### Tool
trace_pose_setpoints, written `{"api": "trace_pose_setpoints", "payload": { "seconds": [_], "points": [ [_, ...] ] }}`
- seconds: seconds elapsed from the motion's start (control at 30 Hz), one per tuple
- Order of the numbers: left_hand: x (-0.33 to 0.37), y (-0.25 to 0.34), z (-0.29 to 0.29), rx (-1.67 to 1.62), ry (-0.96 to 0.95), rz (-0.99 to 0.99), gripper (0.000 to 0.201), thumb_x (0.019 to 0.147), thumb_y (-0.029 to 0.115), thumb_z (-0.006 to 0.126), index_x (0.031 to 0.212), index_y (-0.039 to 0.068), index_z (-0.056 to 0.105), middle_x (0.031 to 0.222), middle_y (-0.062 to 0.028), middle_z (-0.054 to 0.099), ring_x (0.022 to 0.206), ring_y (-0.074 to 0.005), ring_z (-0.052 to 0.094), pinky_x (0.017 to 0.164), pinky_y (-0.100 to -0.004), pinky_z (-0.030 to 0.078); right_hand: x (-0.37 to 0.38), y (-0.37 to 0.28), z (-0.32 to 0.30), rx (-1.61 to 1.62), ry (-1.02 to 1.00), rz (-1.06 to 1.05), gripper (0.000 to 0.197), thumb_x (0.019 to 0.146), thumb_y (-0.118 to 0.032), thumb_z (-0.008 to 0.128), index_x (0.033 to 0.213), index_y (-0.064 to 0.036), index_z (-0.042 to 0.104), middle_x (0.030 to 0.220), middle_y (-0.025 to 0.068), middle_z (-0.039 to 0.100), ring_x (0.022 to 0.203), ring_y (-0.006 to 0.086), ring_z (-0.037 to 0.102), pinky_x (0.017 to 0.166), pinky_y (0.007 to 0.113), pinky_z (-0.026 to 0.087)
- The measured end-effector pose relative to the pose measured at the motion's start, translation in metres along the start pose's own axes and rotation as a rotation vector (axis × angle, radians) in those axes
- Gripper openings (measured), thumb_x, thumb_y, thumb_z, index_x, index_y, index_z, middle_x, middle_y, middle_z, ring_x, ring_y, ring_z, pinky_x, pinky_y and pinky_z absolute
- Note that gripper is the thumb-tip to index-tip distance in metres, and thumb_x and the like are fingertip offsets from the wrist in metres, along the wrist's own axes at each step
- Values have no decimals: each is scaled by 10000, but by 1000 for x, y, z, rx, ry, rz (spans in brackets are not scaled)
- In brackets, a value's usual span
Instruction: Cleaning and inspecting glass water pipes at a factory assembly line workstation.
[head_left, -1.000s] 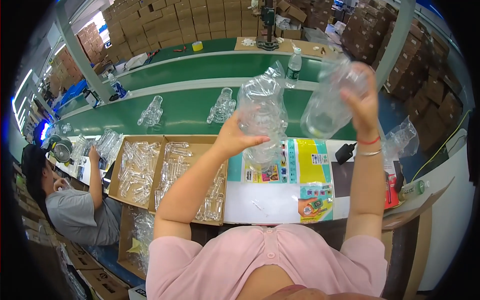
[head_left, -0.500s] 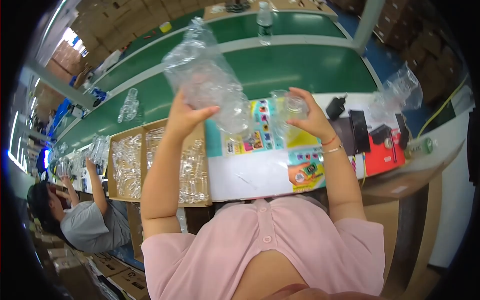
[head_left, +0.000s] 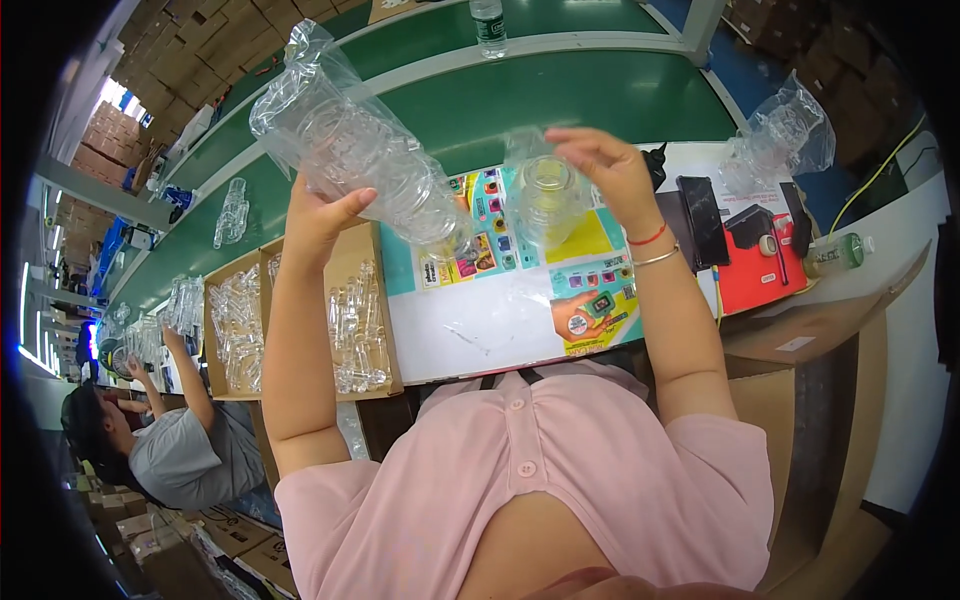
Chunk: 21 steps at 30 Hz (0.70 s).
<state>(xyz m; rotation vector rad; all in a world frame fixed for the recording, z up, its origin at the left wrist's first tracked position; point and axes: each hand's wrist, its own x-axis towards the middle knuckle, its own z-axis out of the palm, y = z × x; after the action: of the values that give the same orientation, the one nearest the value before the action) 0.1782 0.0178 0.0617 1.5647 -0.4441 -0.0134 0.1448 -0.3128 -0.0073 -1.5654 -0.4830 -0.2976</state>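
The left hand [head_left: 318, 222] is closed around a clear plastic container in a clear bag [head_left: 375, 155], the thumb lying across its near side. The container slants, its bag's loose end up to the left and its lower end over the colourful sheet [head_left: 590, 312]; whether that end touches the sheet is unclear. The right hand [head_left: 618, 182] is open, fingers stretched toward a clear plastic jar [head_left: 546, 200] just beside it; contact between them cannot be told. The jar is over the sheet's far part, near the green bench [head_left: 560, 95].

Left of the sheet, a cardboard tray [head_left: 352, 247] holds small clear tubes [head_left: 355, 330]. To the right are a dark phone [head_left: 704, 222], a red package [head_left: 750, 290], a bagged clear piece [head_left: 788, 130] and a bottle [head_left: 835, 255]. A water bottle [head_left: 489, 28] stands farther back. At far left sits a co-worker in a grey shirt [head_left: 195, 455].
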Motion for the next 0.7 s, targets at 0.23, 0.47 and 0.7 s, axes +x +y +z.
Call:
{"api": "trace_pose_setpoints", "payload": {
  "seconds": [0.23, 0.47, 0.7],
  "points": [
    [-4, -2, -9, 10, 19, -31, 766, 597, 57, 779, 1250, 5, 381, 1153, -123, 512, 1079, -238, 499, 925, -343, 399, 55, -117, -26, 412, 343, -459, 200, 876, -151, 518, 1010, -7, 484, 1011, 134, 558, 921, 187, 560, 863, 325, 443],
    [-4, 17, -3, 16, -5, 22, 861, 573, 95, 807, 1287, -7, 336, 1210, -135, 471, 1109, -248, 478, 955, -354, 374, 16, -174, -146, 398, 267, -586, 292, 822, -115, 400, 969, 102, 530, 856, 167, 508, 768, 253, 475, 757, 396, 420],
    [8, 28, -10, 13, -25, 225, 931, 559, 197, 829, 1298, 1, 298, 1208, -143, 473, 1121, -259, 468, 968, -359, 358, 31, -179, -71, 10, 441, -300, 183, 866, -147, 495, 836, 28, 542, 768, 54, 459, 665, 132, 422, 609, 268, 346]
  ]
}}
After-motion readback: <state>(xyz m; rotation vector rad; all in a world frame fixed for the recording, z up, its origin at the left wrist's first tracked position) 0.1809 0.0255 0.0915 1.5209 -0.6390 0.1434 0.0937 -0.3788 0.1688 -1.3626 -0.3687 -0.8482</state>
